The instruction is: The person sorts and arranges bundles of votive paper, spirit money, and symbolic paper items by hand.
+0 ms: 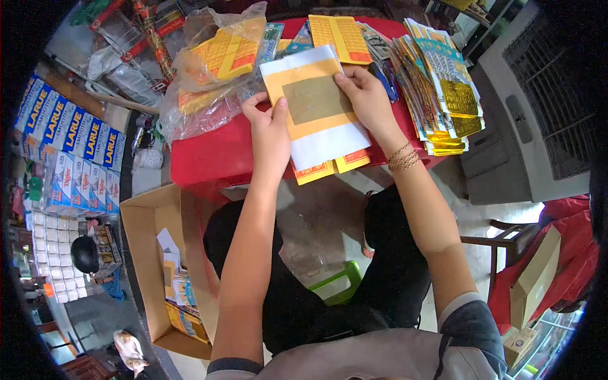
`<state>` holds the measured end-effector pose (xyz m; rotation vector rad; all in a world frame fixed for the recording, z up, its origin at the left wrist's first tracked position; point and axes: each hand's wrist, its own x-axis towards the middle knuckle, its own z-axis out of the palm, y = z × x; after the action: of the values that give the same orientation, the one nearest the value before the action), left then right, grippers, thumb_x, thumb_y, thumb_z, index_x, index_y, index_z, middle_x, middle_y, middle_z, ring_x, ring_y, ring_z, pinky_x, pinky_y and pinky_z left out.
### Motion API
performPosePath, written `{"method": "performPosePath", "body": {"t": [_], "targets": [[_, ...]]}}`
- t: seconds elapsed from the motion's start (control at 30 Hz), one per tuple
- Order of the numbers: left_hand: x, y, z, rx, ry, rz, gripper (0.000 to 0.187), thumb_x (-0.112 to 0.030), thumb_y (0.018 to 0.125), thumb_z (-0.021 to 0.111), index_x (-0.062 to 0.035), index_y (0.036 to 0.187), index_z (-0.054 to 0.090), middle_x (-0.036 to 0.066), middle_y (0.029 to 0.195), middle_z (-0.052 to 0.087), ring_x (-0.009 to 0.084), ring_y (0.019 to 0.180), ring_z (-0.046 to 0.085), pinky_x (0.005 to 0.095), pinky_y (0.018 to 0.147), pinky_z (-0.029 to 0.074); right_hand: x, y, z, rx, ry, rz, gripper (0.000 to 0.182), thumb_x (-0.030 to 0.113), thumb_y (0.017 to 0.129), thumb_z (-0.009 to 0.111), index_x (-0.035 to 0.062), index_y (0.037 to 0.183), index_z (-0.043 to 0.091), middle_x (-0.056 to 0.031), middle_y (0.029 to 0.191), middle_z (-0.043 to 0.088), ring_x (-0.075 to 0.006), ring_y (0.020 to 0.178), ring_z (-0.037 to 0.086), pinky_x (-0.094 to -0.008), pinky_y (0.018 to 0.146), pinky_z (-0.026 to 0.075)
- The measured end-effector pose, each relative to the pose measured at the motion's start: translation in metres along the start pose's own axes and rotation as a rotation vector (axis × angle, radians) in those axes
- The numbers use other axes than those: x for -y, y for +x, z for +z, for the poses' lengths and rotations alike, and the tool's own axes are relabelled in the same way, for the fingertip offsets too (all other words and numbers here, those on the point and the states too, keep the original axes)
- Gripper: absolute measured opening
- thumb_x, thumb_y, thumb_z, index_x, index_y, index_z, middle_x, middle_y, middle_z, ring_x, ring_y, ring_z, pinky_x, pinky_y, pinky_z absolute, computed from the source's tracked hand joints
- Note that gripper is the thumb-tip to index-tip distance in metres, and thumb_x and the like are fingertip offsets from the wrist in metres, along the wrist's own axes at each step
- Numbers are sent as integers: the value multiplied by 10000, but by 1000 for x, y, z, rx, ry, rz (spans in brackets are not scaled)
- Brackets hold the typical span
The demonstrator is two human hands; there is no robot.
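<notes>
A sheaf of joss paper (313, 136), white with an orange panel and a dull gold square, is held up over the near edge of the red table. My left hand (271, 133) pinches its left side, thumb on the face. At the upper right edge, my right hand (370, 104) grips it with the thumb on top and fingers behind. Below the sheaf, yellow paper with red print (315, 174) sticks out past the table edge. Behind it lies a yellow printed pad (340, 39). A stack of colourful paper bundles with gold foil (437, 88) lies to the right.
A clear plastic bag (190, 104) with yellow papers (231, 47) covers the left of the red table (209, 161). At lower left stands an open cardboard box (142, 253) holding papers. Beer cartons (73, 126) are stacked farther left. A green stool (345, 285) shows between my legs.
</notes>
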<state>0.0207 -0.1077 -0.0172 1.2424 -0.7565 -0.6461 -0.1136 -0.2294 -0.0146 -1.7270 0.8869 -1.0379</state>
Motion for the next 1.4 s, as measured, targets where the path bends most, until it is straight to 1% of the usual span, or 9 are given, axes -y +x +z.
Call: {"method": "performPosePath", "body": {"t": [0.17, 0.3, 0.4, 0.5, 0.57, 0.7, 1.13, 1.33, 1.4], "targets": [[-4, 13, 8, -93, 299, 50, 401, -113, 949, 483, -28, 1250, 232, 243, 972, 614, 287, 908, 623, 374, 812, 460, 21, 31, -21, -159, -484, -268, 240, 172, 826, 624, -42, 934, 612, -208, 881, 652, -352, 835, 635, -388, 747, 502], [-9, 15, 3, -120, 505, 122, 419, -96, 916, 499, -40, 1254, 257, 275, 867, 620, 422, 832, 614, 451, 729, 455, -1, 123, -45, -164, -880, -389, 199, 95, 740, 567, -3, 890, 654, -215, 858, 645, -364, 849, 623, -439, 786, 490], [-15, 17, -5, -120, 718, 160, 456, -107, 867, 546, -53, 1251, 306, 262, 818, 618, 443, 797, 597, 483, 680, 446, -21, 192, -63, 377, -1834, -638, 194, 138, 768, 536, 36, 791, 699, -171, 838, 672, -335, 753, 654, -411, 673, 527], [-9, 18, -8, -158, 882, 212, 529, -146, 829, 597, -53, 1272, 323, 248, 915, 603, 422, 886, 571, 490, 738, 427, -59, 241, -88, 600, -1957, -611, 261, 207, 744, 656, 14, 914, 699, -168, 911, 670, -306, 877, 647, -379, 753, 502], [-3, 16, -7, -233, 988, 344, 578, -181, 797, 630, -64, 1288, 348, 219, 977, 575, 387, 951, 515, 492, 776, 396, -38, 219, -59, 130, -1463, 212, 302, 323, 791, 580, 62, 866, 713, -163, 936, 679, -319, 887, 655, -416, 777, 511], [-6, 13, -5, -203, 1023, 393, 618, -192, 754, 655, -78, 1286, 362, 171, 977, 548, 346, 938, 489, 473, 760, 358, -82, 244, -75, 191, -1531, 204, 548, 533, 801, 530, 22, 922, 687, -223, 989, 643, -344, 963, 626, -402, 825, 488], [-16, 17, 2, -310, 979, 542, 623, -174, 719, 673, -103, 1262, 376, 163, 1190, 422, 349, 1148, 337, 503, 848, 261, -11, 241, -79, -173, -1319, 66, 477, 463, 672, 670, 28, 867, 699, -171, 873, 678, -308, 855, 658, -377, 760, 510], [-21, 33, 5, -86, 163, 508, 665, -276, 785, 696, -35, 1288, 333, 143, 1195, 453, 292, 1127, 441, 418, 974, 331, 61, 133, -44, 22, -58, -62, 281, 134, 768, 696, -3, 1009, 653, -92, 891, 676, -148, 757, 641, -278, 695, 516], [-31, 30, 5, 269, -647, -85, 660, -323, 841, 661, 7, 1309, 334, 121, 1212, 479, 231, 1136, 480, 357, 1001, 360, 88, 53, -12, 55, 152, 29, 234, 84, 800, 674, -13, 1011, 638, -67, 893, 668, -118, 768, 631, -252, 693, 506]]}}
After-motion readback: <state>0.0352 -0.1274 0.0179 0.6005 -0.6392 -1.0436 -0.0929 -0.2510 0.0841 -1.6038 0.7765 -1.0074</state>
